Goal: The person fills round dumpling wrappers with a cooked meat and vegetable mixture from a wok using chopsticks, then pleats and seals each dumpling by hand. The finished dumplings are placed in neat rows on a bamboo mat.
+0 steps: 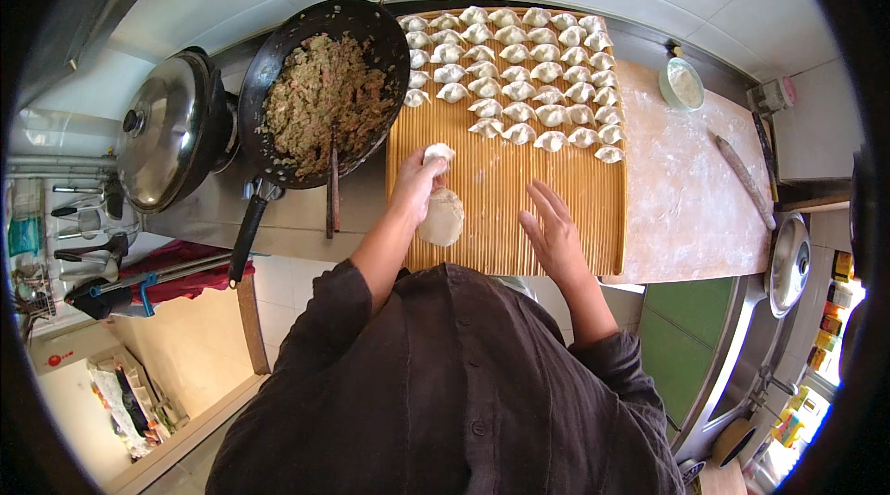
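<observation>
My left hand (417, 182) grips a pale folded dumpling (439, 151) between thumb and fingers, above the left part of a ribbed bamboo or reed mat (487, 217). Just below that hand lie round dough wrappers (442, 218); I cannot tell how many are in the pile. Over the mat's lower right, my right hand (555, 238) holds nothing, its fingers apart. Rows of shaped dumplings (518, 91) fill the far part of the mat. Left of it, a black wok (252, 78) contains chopped filling (320, 99), with wooden chopsticks (333, 196) leaning in it.
A floured board (667, 196) adjoins the mat on the right, bearing a rolling pin (742, 179) and a bowl of flour (682, 85). A lidded pot (167, 130) stands at far left. The wok's handle (247, 238) juts past the counter edge. A metal lid (790, 264) rests at right.
</observation>
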A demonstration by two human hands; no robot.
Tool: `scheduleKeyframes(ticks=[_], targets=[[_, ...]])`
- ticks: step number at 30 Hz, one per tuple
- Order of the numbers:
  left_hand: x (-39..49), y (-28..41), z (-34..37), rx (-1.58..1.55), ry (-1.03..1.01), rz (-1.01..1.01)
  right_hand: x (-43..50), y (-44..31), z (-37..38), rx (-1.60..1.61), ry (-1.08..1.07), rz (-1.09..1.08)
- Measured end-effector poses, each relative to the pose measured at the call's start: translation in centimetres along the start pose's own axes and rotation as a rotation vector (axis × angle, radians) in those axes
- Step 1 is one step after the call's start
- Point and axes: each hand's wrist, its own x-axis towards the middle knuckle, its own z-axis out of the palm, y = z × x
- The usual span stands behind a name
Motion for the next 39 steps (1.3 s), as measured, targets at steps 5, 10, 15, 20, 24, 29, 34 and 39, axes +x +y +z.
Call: scheduleKeyframes(ticks=[5,10,15,20,24,29,34,39], targets=[[5.6,0.4,2.3,0.684,0.247,0.643,-3.3,2.9,-1.4,-0.027,0.05,0.104],[8.1,0.8,2.6,0.909,0.214,0.815,-4.2,4.2,-2.3,-0.075,0.108,0.1],[8.0,0.6,2.5,0.937,0.28,0.871,-4.3,5.0,-1.9,-0.082,0.096,0.079],[8.0,1.5,2.6,0.778,0.095,0.741,-3.0,3.8,-1.2,-0.049,0.036,0.008],[6.4,1.1,2.4,0.955,0.351,1.025,-2.0,3.6,0.5,-0.055,-0.014,-0.051],[-0.1,-2.0,-2.3,0.975,0.154,0.574,0.2,2.4,4.3,-0.034,-0.159,-0.092],[-4.9,-4.1,-4.2,0.977,0.147,0.397,2.6,0.3,9.0,-0.08,-0.23,-0.136],[-5.0,-3.5,-3.7,1.105,0.179,0.315,3.6,-0.6,11.2,-0.199,-0.232,-0.076]])
